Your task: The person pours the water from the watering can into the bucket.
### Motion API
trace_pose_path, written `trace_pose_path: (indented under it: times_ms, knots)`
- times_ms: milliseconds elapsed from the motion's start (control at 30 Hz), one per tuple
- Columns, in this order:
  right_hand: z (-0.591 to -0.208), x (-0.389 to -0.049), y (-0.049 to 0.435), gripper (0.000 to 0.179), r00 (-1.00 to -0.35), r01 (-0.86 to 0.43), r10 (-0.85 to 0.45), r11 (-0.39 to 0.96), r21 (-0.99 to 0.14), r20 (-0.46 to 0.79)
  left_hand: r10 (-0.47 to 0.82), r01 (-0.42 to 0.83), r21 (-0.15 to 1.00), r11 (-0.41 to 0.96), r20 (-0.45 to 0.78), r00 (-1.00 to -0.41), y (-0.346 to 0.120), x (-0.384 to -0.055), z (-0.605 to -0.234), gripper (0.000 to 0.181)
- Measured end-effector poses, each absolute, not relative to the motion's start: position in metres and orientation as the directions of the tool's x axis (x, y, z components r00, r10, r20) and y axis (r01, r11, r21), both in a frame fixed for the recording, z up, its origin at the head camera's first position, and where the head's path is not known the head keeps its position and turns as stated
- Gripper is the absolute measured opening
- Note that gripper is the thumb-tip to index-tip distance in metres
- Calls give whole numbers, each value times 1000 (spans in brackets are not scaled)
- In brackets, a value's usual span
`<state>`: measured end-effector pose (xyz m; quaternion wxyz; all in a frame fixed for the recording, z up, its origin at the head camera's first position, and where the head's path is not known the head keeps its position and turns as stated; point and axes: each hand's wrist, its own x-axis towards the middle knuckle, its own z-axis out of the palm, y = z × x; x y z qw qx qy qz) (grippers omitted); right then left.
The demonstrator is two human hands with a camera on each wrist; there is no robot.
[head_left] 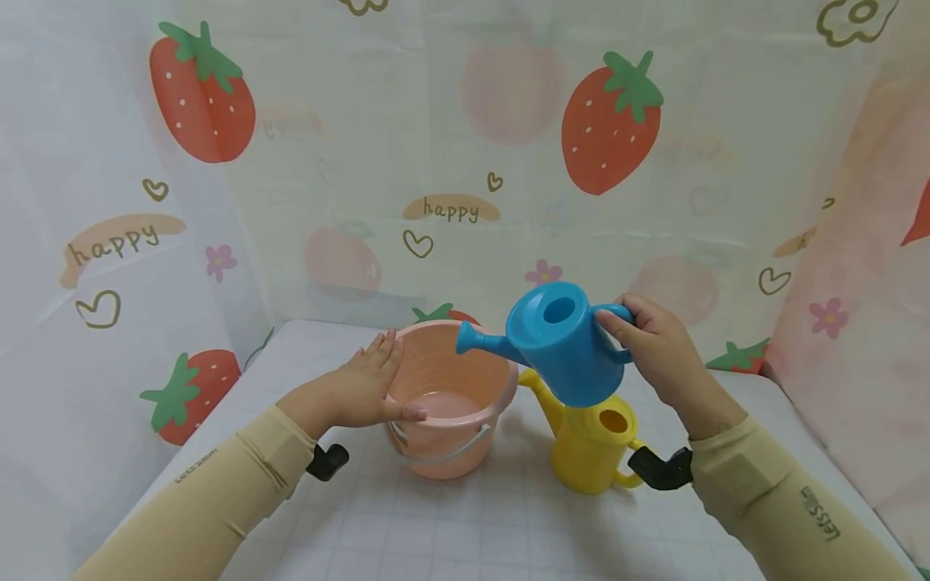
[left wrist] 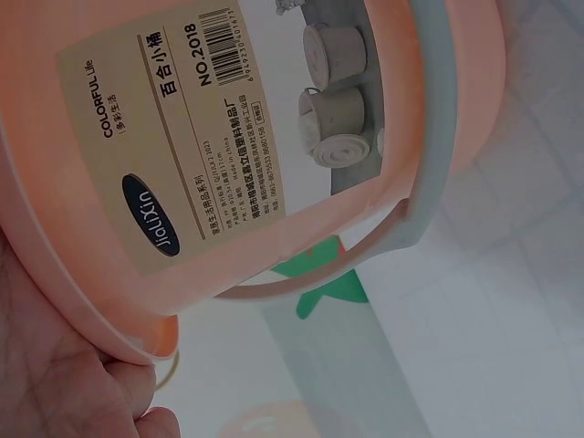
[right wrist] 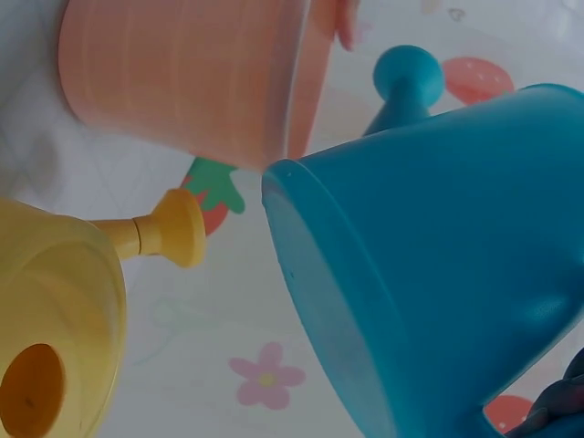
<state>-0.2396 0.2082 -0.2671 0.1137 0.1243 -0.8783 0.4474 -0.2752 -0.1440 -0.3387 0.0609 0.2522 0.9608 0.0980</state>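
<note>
A blue watering can (head_left: 567, 347) is held up in the air by its handle in my right hand (head_left: 657, 347). Its spout points left, over the right part of a pink bucket (head_left: 450, 452). My left hand (head_left: 363, 383) rests on the bucket's left rim, fingers straight and thumb along the front edge. A printed label (left wrist: 182, 128) and a grey handle (left wrist: 433, 119) show on the bucket in the left wrist view. Below the blue can, a yellow watering can (head_left: 588, 460) stands upright on the table, just right of the bucket.
The table (head_left: 349, 524) has a white cloth with a faint grid. Behind it hangs a curtain (head_left: 363, 145) printed with strawberries, hearts and flowers. Black wrist mounts (head_left: 661, 468) stick out from both sleeves, the right one close to the yellow can's handle.
</note>
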Motion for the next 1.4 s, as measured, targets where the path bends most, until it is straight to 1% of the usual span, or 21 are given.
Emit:
trace_pose_path:
  times_ms: [567,900,1400]
  knots:
    - [-256,-243,209,42,-941,-333,-161,609,-720,299,498,476,207,855,-69,-864,-146,-279,-342,117]
    - [-252,-242,209,44,-941,-332,-174,625,-707,289,495,475,198,858,-72,-866,-146,-279,-341,118]
    - [-250,-241,207,41,-940,-337,-191,637,-694,281,493,471,204,858,-73,-867,-145,-278,-341,115]
